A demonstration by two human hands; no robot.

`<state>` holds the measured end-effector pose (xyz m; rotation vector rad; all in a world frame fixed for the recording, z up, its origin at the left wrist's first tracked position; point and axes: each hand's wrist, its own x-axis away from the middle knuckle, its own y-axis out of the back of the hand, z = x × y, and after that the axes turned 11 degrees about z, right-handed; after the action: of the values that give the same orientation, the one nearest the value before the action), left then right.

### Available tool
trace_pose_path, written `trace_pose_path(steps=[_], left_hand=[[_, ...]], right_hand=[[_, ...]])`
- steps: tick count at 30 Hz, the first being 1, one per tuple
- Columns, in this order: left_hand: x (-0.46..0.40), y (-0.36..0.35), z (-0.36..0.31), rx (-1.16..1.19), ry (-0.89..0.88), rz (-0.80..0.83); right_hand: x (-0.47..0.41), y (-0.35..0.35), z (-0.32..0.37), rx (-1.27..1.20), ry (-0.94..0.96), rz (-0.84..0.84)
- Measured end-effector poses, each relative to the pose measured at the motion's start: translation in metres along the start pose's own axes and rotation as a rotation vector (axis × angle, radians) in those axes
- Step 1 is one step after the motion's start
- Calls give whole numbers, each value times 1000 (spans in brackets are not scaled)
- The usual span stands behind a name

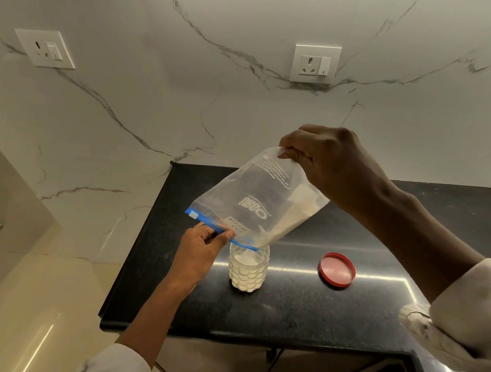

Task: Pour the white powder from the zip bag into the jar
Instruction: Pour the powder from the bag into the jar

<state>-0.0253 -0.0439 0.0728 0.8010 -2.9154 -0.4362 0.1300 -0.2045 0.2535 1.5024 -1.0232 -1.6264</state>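
A clear zip bag (249,198) with a blue zip strip hangs upside down and tilted over a clear plastic jar (248,269). White powder lies along the bag's lower right side and runs toward its mouth, which sits at the jar's rim. The jar stands upright on the black counter (301,313), mostly full of white powder. My right hand (325,160) pinches the bag's raised bottom corner. My left hand (201,250) grips the blue zip edge just left of the jar.
A red jar lid (337,270) lies flat on the counter to the right of the jar. A marble wall with two socket plates (315,64) rises behind. The counter's left edge drops to a beige floor (38,301).
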Motion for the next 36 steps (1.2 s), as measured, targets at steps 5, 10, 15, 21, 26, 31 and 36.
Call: trace_pose_path(steps=[5,10,15,21,26,31,36], left_hand=[[1,2,0,17,1,-5],[2,1,2,16,21,-9],[2,1,0,12,12,3],[1,4,1,13,21,-8],[2,1,6,3,43,1],[0,1,5,30,41,-7],[0,1,6,16,38,-15]], right_hand=[[-1,2,-1,-8,3,-26],[0,0,1,-5,-6,4],[-2,1,2,-3,9,-23],[-2,3,2,0,13,-8],[-2,-2,3,-3,9,19],[-4,1,2,-13,9,-30],[-4,-1,0,-6,8,7]])
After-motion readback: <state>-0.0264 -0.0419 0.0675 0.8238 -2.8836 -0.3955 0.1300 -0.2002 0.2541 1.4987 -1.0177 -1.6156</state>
